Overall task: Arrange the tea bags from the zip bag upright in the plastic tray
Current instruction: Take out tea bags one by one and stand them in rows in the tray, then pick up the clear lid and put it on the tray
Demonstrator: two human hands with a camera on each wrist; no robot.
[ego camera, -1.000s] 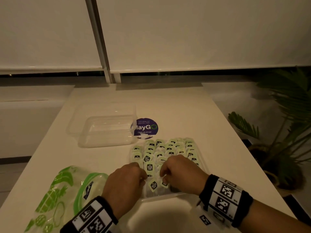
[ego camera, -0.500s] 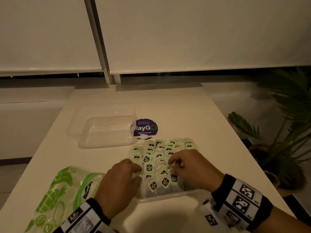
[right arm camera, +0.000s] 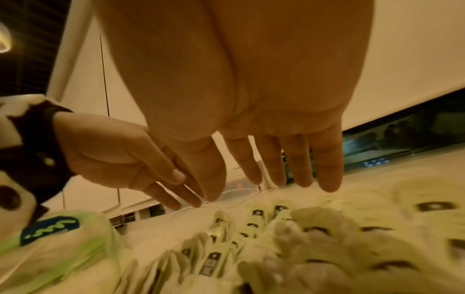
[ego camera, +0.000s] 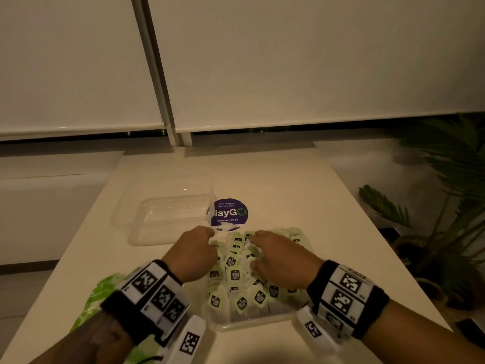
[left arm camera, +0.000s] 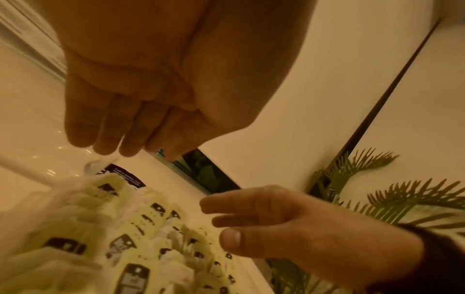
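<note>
A clear plastic tray (ego camera: 249, 323) near the table's front edge is packed with several pale green tea bags (ego camera: 234, 275) standing upright, tags up. Both hands hover over the tray's far half. My left hand (ego camera: 207, 243) is over the far left corner, fingers relaxed and pointing down, holding nothing (left arm camera: 113, 143). My right hand (ego camera: 259, 249) is over the far middle with straight, spread fingers (right arm camera: 264, 175) just above the tea bags (right arm camera: 216, 258), gripping none. The green printed zip bag (ego camera: 99, 298) lies to the left, partly hidden under my left wrist.
A clear plastic lid or container (ego camera: 168, 214) lies at the back left of the tray, beside a round purple sticker (ego camera: 227, 214). A potted palm (ego camera: 433, 232) stands past the table's right edge. Window blinds fill the far side.
Both hands have moved from the tray's near rows to its far end. The fingers that were pinching at tea bags near the front are now relaxed and straight.
</note>
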